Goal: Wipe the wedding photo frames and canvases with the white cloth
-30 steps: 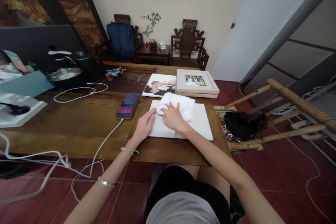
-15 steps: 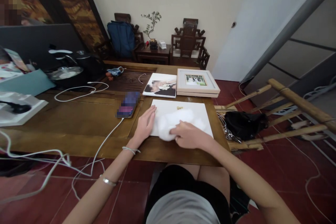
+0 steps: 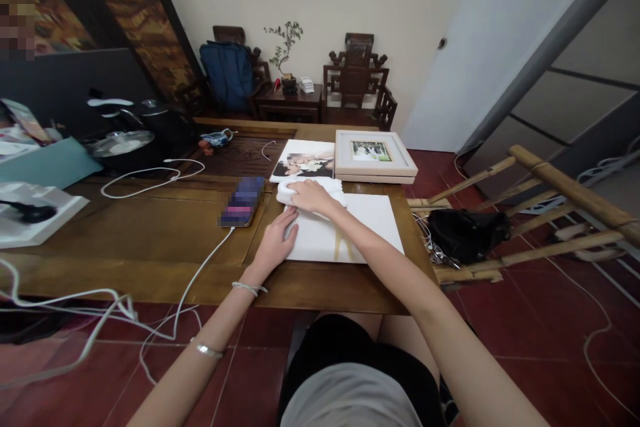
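A flat white board [image 3: 380, 227] lies near the table's front edge, with a tan mark on its lower middle. My right hand [image 3: 313, 197] grips a bunched white cloth [image 3: 286, 192] at the board's far left corner. Part of the cloth is hidden under that hand, and my forearm crosses over the board. My left hand [image 3: 275, 243] rests at the board's left edge, its fingers stretched out, the tips close to the cloth. Just beyond the cloth lies a photo panel [image 3: 310, 153], beside a light-framed picture [image 3: 373, 153].
Left of my hands lies a phone [image 3: 243, 200] with a white cable [image 3: 203, 267] running off the table's front edge. Farther left are a kettle [image 3: 160, 120], a lidded pot [image 3: 123, 145] and a teal box [image 3: 75, 163]. A bamboo chair [image 3: 550, 207] holding a black bag [image 3: 467, 237] stands to the right.
My right hand has carried the cloth from the board's near middle to its far left corner. The board's lower part now shows, with its tan mark. My left hand stays at the left edge.
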{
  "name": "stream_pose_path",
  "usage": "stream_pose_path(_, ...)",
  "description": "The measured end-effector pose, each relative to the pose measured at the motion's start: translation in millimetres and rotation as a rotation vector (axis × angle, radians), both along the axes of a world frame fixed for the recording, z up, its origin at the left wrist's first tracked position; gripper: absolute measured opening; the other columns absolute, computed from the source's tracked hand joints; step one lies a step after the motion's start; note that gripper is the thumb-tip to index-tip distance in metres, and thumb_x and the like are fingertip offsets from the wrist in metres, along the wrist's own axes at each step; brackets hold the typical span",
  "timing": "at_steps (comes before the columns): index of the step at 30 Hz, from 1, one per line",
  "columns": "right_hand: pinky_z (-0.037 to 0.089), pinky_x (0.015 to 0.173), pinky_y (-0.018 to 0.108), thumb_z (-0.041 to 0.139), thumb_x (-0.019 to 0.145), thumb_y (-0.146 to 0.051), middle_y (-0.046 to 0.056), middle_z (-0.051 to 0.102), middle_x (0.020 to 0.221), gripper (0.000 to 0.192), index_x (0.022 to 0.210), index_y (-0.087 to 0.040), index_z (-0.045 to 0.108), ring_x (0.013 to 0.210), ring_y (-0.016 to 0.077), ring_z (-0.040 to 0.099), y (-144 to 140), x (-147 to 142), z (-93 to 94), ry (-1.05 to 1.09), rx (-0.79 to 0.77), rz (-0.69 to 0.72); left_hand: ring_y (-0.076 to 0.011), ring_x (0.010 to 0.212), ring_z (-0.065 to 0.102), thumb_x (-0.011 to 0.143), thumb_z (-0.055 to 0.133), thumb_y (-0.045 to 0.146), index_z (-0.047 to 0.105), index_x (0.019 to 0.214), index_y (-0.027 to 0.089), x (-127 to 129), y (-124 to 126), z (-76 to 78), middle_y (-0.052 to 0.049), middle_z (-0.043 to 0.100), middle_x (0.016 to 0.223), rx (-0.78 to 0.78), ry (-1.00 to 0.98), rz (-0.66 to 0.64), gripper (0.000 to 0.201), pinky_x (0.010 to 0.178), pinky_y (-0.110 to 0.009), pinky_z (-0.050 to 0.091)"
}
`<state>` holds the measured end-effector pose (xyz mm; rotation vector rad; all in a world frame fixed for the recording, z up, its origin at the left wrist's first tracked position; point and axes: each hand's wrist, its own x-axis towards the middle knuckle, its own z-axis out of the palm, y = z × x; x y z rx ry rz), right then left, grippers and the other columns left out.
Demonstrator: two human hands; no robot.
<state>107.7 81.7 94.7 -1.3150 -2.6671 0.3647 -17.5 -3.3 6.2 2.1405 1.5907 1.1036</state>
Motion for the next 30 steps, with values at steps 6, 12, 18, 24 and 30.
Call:
stream_pose_path(6,0.042,0.070,0.026,0.039,0.073,-0.011,0.005,0.068,0.101,0.033,0.094,-0.017,0.063,0.087,0.0217,0.059,15,71,8.6,0.043,-0.050,-0.096,-0.0256,0.122,0.049,0.084,0.045,0.028,0.061,0.113,0.011,0,-1,-1.1,-0.015,0.056,0.128,0.001,-0.016,-0.017,0.037,0.107,-0.045,0.035)
stream_pose_path(12,0.040,0.072,0.029,0.036,0.072,-0.013,0.009,0.066,0.096,0.026,0.083,-0.015,0.060,0.087,0.0237,0.056,-6,162,3.3,0.075,-0.016,-0.264,-0.0254,0.123,0.049,0.084,0.045,0.027,0.061,0.113,0.014,0,-1,-2.5,-0.012,0.057,0.128,0.008,-0.029,-0.015,0.035,0.107,-0.045,0.035)
stream_pose_path(18,0.038,0.073,0.028,0.039,0.075,-0.016,0.005,0.064,0.078,0.018,0.075,-0.020,0.057,0.078,0.0215,0.057,-93,184,-5.8,0.063,-0.028,-0.225,-0.0256,0.124,0.048,0.084,0.045,0.027,0.061,0.113,0.013,0,-1,-1.3,-0.014,0.056,0.129,0.003,-0.025,-0.021,0.036,0.107,-0.045,0.034)
stream_pose_path(24,0.039,0.082,0.031,0.039,0.077,-0.014,0.005,0.062,0.078,0.019,0.080,-0.023,0.056,0.085,0.0228,0.056,-161,188,-8.5,-0.012,-0.060,-0.176,-0.0256,0.124,0.048,0.084,0.044,0.027,0.060,0.114,0.011,0,-1,-1.4,-0.016,0.055,0.129,0.005,-0.018,-0.021,0.037,0.108,-0.044,0.034)
stream_pose_path(30,0.038,0.080,0.031,0.042,0.074,-0.014,0.002,0.054,0.063,0.014,0.071,-0.022,0.052,0.072,0.0222,0.054,-107,183,-13.7,0.035,0.037,-0.141,-0.0258,0.123,0.048,0.084,0.044,0.026,0.060,0.114,0.012,0,-1,-1.3,-0.015,0.055,0.129,0.003,-0.008,-0.019,0.036,0.107,-0.045,0.034)
